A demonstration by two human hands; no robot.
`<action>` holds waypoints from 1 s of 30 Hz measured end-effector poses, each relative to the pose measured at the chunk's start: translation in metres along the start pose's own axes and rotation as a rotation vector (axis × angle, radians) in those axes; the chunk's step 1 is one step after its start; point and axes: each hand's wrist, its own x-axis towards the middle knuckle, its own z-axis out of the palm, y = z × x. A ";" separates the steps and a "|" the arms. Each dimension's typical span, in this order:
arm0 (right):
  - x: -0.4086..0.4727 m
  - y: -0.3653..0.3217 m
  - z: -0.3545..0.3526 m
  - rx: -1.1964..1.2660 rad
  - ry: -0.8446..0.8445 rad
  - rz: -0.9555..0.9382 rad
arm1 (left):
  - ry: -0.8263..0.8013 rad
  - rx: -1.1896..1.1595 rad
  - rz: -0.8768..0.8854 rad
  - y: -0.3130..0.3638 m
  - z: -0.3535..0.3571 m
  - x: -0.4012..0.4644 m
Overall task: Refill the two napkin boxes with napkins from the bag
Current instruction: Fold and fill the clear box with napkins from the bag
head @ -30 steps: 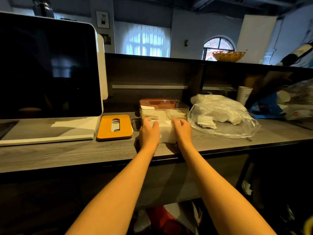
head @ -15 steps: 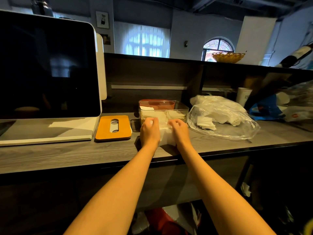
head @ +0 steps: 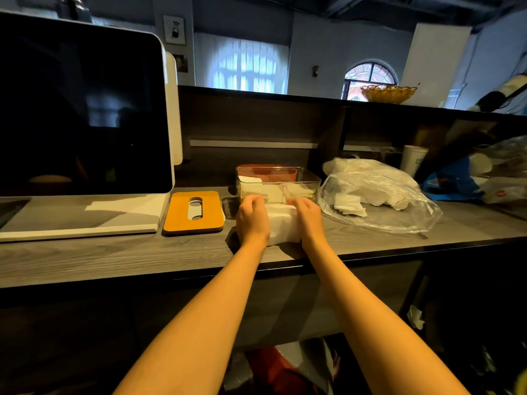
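Note:
A stack of white napkins (head: 282, 225) lies on the counter just in front of a clear napkin box (head: 310, 186). My left hand (head: 252, 219) grips the stack's left end and my right hand (head: 308, 219) grips its right end, fingers curled over the top. The clear box holds some napkins. A second clear box (head: 296, 170) with a brown-red lid inside stands right behind it. The clear plastic bag (head: 399, 206) with loose napkins lies to the right. An orange box lid (head: 194, 212) with a slot lies flat to the left.
A large white-framed screen (head: 79, 109) on its base fills the left of the grey wooden counter (head: 114, 255). A paper cup (head: 413, 159) and blue and clear bags (head: 462, 181) sit at the far right. A raised ledge runs behind, with a woven basket (head: 389, 94).
Both hands have stayed on the napkin stack, squeezing its ends slightly inward. The stack has not left the counter.

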 end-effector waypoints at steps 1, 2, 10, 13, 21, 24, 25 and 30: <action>0.000 0.000 0.002 -0.028 -0.034 -0.024 | -0.022 0.007 0.007 0.000 0.001 -0.001; 0.000 0.001 0.002 -0.057 -0.033 -0.036 | -0.034 0.024 0.015 0.000 0.002 -0.001; 0.002 0.002 0.003 -0.102 -0.027 -0.027 | -0.056 0.057 0.048 -0.002 0.003 -0.002; 0.004 0.007 0.003 -0.138 0.087 -0.003 | 0.006 0.120 0.036 -0.003 0.001 0.000; 0.003 0.005 0.004 -0.163 0.058 -0.040 | 0.046 0.192 0.028 -0.003 0.001 -0.001; 0.004 0.010 0.002 -0.196 0.160 -0.031 | -0.016 0.239 0.069 -0.003 0.001 -0.004; 0.004 0.010 0.002 -0.203 0.183 -0.024 | -0.061 0.257 0.100 -0.003 0.003 -0.006; 0.000 0.000 0.000 -0.088 0.156 -0.014 | -0.039 0.337 0.163 -0.003 0.003 -0.007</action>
